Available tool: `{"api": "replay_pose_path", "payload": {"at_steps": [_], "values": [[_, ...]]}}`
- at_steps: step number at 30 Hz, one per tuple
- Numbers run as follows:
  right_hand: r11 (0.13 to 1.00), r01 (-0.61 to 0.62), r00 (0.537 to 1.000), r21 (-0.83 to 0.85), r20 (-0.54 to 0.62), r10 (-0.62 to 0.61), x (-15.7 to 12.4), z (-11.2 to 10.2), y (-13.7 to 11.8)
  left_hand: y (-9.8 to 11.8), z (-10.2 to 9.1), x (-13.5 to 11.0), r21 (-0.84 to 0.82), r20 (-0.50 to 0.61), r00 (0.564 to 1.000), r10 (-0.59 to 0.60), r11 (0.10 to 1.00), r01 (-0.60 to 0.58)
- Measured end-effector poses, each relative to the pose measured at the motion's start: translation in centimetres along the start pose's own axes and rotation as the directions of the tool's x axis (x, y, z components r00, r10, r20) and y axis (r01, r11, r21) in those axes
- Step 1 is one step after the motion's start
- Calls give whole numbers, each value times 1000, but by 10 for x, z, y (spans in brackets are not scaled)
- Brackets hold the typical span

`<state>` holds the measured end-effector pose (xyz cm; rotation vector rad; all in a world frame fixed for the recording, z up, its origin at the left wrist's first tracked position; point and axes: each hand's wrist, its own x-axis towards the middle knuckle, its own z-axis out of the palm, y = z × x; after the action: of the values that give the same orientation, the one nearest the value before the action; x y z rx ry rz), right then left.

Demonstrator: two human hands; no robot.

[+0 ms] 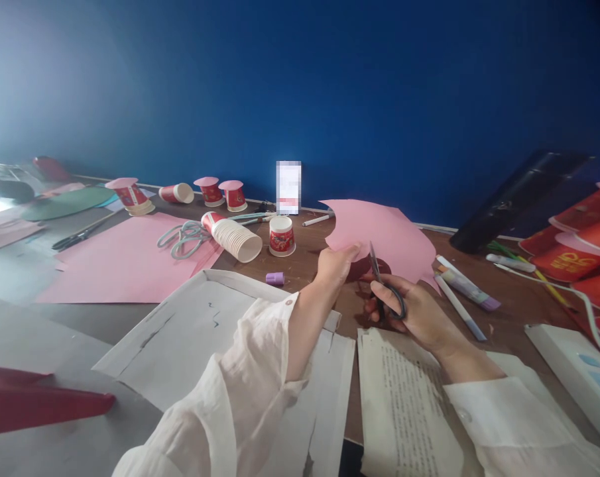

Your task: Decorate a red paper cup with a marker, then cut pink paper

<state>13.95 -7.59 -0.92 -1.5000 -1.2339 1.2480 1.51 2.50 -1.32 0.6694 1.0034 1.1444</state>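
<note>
My left hand [335, 264] pinches the lower left edge of a pink paper piece [384, 235] and holds it up above the brown table [309, 255]. My right hand [413, 310] grips black-handled scissors [385, 285], fingers through the loops, with the blades pointing up into the paper's lower edge. The paper has a curved, partly cut outline. Both arms wear white sleeves.
Red paper cups [282, 236], some capped with pink discs, and a lying cup stack [235, 237] sit behind. A pink sheet [125, 262], a cord, markers [466, 286], a purple cap [274, 278], printed pages [404, 404], a white power strip [575, 371] and red cups at the right surround me.
</note>
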Motion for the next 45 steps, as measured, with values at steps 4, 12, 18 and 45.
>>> {"api": "replay_pose_path", "payload": {"at_steps": [4,12,18,45], "values": [[1000,-20,996,7,88,20,-3,-4,-2,3,-3,2,77,27,993,114,990,-115],[995,-31,979,-96,199,50,-8,-14,-7,11,-7,4,44,1,984,177,983,-177],[998,1,999,-68,50,2,-7,-16,-9,10,-8,8,71,8,993,120,990,-120],[991,85,990,-103,-101,-96,5,-21,4,9,-8,-5,164,237,968,-86,985,47]]}}
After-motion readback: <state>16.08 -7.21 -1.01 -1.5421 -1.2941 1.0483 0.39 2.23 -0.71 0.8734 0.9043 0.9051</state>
